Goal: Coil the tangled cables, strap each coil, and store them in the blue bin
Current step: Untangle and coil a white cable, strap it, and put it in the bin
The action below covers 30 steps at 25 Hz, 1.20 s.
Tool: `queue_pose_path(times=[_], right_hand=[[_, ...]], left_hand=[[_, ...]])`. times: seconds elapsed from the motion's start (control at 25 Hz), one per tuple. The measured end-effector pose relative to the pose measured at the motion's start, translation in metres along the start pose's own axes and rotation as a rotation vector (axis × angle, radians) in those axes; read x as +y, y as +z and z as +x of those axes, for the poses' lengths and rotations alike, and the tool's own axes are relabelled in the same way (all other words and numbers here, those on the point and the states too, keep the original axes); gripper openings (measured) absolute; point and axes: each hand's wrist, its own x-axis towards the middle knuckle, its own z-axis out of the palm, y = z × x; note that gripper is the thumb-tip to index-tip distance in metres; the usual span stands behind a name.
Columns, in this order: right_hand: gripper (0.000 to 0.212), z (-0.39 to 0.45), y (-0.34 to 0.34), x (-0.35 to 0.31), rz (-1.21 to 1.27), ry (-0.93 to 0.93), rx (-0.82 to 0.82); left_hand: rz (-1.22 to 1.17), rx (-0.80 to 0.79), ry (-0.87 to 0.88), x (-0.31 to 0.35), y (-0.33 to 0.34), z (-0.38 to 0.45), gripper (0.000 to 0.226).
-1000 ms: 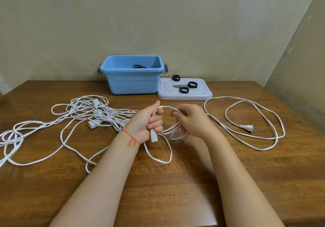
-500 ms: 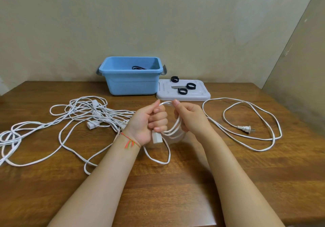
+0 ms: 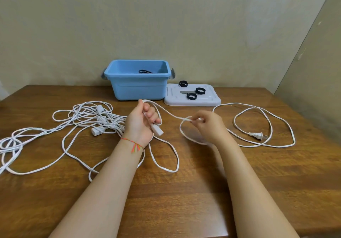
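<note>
**Hands drawn apart; next loop being paid out**

Left fingers [image 3: 154, 115] are curled round the white cable [image 3: 166, 112] by its socket end; right fingers [image 3: 198, 120] pinch it. Half a second ago the hands were together. Tangle [image 3: 88, 116] remains toward the table's left edge; blue bin [image 3: 137, 88] at the far edge.

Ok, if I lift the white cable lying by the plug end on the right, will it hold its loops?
Probably not: the white cable lies in loose, uneven curves, so it looks floppy. It is thin, likely light. Its plug would probably dangle and drag.
</note>
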Motion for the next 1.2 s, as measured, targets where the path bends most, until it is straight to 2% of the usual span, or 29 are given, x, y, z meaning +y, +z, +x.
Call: queue_pose_path(times=[0.08, 0.16, 0.28, 0.32, 0.44, 0.52, 0.56, 0.64, 0.72, 0.84, 0.92, 1.04, 1.12, 1.2], right_hand=[[0.011, -0.004, 0.002, -0.004, -0.218, -0.071, -0.113], [0.014, -0.009, 0.006, -0.011, -0.241, -0.178, -0.209], [0.008, -0.019, 0.01, -0.023, -0.008, -0.275, -0.325], [0.006, -0.021, 0.008, -0.025, 0.109, -0.27, -0.341], [0.014, -0.019, 0.0, -0.024, 0.402, -0.142, -0.312], [0.016, -0.014, -0.001, -0.02, 0.391, -0.067, -0.236], [0.015, -0.01, 0.001, -0.015, 0.301, -0.045, -0.183], [0.017, -0.003, 0.005, -0.005, -0.053, -0.022, -0.112], [0.023, -0.001, 0.006, 0.0, -0.36, -0.011, -0.15], [0.017, -0.001, 0.004, 0.001, -0.434, -0.024, -0.207], [0.014, 0.001, 0.003, 0.001, -0.337, -0.06, -0.147], [0.014, 0.002, 0.001, -0.001, 0.124, -0.027, 0.019], [0.019, 0.0, -0.004, -0.005, 0.338, -0.006, 0.067], [0.022, -0.002, -0.008, -0.009, 0.542, 0.031, 0.041]], left_hand=[[0.189, -0.135, 0.113, -0.006, 0.009, -0.006, 0.043], [0.483, -0.24, 0.225, -0.015, 0.016, -0.012, 0.042], [1.04, -0.236, 0.35, -0.029, 0.016, -0.014, 0.045], [1.16, -0.209, 0.392, -0.031, 0.014, -0.014, 0.045], [1.261, -0.142, 0.459, -0.031, 0.014, -0.015, 0.038], [1.249, -0.109, 0.447, -0.03, 0.014, -0.015, 0.038], [1.233, -0.09, 0.437, -0.031, 0.013, -0.013, 0.04], [1.147, -0.051, 0.395, -0.03, 0.011, -0.009, 0.043], [0.949, -0.049, 0.305, -0.026, 0.007, -0.005, 0.042], [0.69, -0.085, 0.215, -0.017, 0.003, -0.005, 0.04], [0.592, -0.081, 0.228, -0.013, 0.001, -0.002, 0.041], [0.414, -0.058, 0.196, -0.005, -0.001, 0.001, 0.042], [0.215, -0.054, 0.096, 0.0, -0.003, 0.0, 0.044], [-0.006, -0.054, -0.012, 0.004, -0.006, -0.002, 0.047]])
